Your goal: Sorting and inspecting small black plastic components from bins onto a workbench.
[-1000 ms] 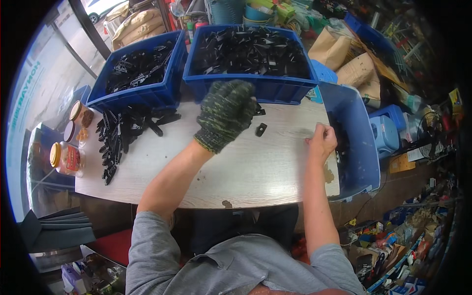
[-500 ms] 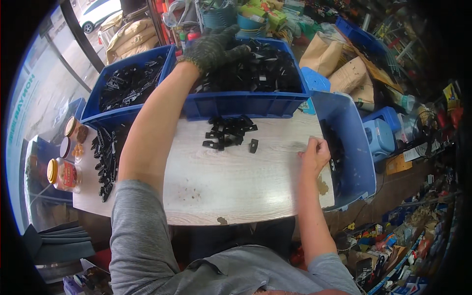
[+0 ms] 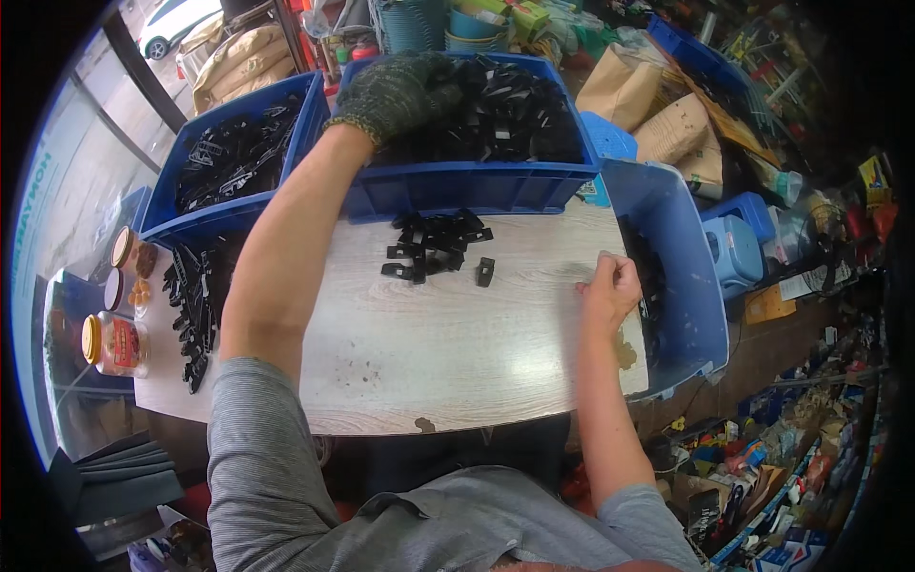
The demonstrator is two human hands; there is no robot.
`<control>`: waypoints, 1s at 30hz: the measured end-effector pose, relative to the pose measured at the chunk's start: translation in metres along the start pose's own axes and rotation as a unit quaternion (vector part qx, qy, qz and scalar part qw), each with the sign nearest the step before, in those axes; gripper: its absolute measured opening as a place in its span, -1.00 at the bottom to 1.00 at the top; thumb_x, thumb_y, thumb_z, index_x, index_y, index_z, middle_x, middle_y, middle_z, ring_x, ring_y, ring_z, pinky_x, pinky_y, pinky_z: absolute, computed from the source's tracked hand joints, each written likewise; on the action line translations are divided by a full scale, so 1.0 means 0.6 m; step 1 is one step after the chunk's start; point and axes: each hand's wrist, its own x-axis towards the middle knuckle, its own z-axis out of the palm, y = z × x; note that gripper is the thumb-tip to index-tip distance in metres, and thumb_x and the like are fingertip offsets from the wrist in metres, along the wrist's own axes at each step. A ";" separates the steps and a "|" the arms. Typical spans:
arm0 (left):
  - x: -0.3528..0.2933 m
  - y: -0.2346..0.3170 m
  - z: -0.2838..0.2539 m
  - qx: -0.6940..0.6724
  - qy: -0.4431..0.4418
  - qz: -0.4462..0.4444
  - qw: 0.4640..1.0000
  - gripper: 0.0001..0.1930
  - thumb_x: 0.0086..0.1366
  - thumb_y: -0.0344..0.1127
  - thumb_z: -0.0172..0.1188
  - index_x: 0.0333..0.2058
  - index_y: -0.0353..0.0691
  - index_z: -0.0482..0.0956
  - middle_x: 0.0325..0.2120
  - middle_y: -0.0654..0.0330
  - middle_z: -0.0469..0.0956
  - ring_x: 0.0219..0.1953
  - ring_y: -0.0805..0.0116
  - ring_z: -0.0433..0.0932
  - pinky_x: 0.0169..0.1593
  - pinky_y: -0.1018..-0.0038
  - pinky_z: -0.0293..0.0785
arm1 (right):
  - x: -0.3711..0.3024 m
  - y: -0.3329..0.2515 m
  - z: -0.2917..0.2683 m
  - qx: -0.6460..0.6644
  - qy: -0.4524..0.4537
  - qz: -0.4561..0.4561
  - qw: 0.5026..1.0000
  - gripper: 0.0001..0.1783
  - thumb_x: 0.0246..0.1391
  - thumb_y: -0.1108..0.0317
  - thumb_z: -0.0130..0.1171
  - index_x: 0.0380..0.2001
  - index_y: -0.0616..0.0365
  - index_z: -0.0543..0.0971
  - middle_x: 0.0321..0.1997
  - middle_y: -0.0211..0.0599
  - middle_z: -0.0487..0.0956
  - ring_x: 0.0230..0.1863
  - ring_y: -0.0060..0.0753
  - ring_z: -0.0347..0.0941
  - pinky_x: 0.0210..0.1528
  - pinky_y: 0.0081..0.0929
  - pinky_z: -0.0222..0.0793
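My left hand [image 3: 396, 93], in a dark knitted glove, reaches over the far blue bin [image 3: 457, 183], which is heaped with small black plastic parts [image 3: 510, 119]. Its thumb and fingers look spread on the heap at the bin's left side, with the fingertips partly hidden; no part shows in its grasp. My bare right hand [image 3: 613, 284] rests at the tabletop's right edge with its fingers curled in, and nothing is seen in them. Between the hands lies a small cluster of black clips [image 3: 434, 246] on the table, with a single black clip [image 3: 485, 272] just right of it.
A second blue bin [image 3: 214, 214] of black parts stands at the left. Long black strips [image 3: 193, 319] lie along the pale tabletop [image 3: 457, 353], beside lidded jars [image 3: 119, 345]. A deep blue tub [image 3: 679, 276] adjoins the table's right edge, with black parts inside.
My left hand has sunk slightly lower and closer to the heap, with its thumb less stretched out. My right hand stays at the table's edge. The whole view has shifted a little.
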 end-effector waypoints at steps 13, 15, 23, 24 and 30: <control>-0.027 -0.003 0.011 -0.035 0.068 0.004 0.997 -0.49 0.27 0.15 0.18 0.11 0.05 0.56 -0.02 0.09 0.61 0.02 0.13 0.59 0.15 0.25 0.47 | 0.003 0.001 -0.004 0.005 -0.006 0.016 1.000 -0.82 0.12 0.34 0.18 -0.41 0.26 0.53 -0.48 -0.38 0.48 -0.63 -0.62 0.32 -0.59 -0.53 0.47; -0.028 -0.002 0.015 -0.034 0.075 0.008 0.997 -0.49 0.27 0.14 0.18 0.11 0.05 0.56 -0.01 0.10 0.61 0.02 0.13 0.59 0.15 0.25 0.47 | 0.002 0.000 -0.005 0.009 0.000 0.028 1.000 -0.82 0.12 0.34 0.18 -0.41 0.26 0.53 -0.47 -0.38 0.48 -0.62 -0.62 0.32 -0.59 -0.53 0.48; -0.021 -0.010 0.023 -0.030 0.062 -0.029 0.997 -0.53 0.28 0.10 0.14 0.08 0.03 0.58 -0.01 0.04 0.60 0.05 0.02 0.56 0.15 0.19 0.45 | 0.003 0.003 -0.003 0.014 -0.013 0.019 1.000 -0.82 0.12 0.34 0.17 -0.39 0.27 0.54 -0.47 -0.37 0.48 -0.62 -0.62 0.32 -0.58 -0.53 0.49; -0.022 -0.012 0.025 -0.030 0.063 -0.032 0.997 -0.54 0.29 0.09 0.13 0.06 0.02 0.59 -0.02 0.03 0.60 0.05 0.02 0.56 0.15 0.18 0.45 | 0.004 0.003 -0.002 0.014 -0.014 0.019 1.000 -0.82 0.12 0.34 0.17 -0.39 0.27 0.54 -0.47 -0.37 0.48 -0.62 -0.62 0.32 -0.58 -0.53 0.49; -0.025 -0.002 0.019 -0.043 0.115 -0.024 0.992 -0.60 0.30 0.02 0.12 0.00 -0.02 0.62 -0.08 0.01 0.63 -0.01 0.00 0.59 0.10 0.18 0.49 | 0.001 -0.003 -0.004 0.002 -0.003 0.010 1.000 -0.80 0.12 0.33 0.17 -0.39 0.30 0.54 -0.50 -0.36 0.47 -0.63 -0.61 0.32 -0.58 -0.53 0.49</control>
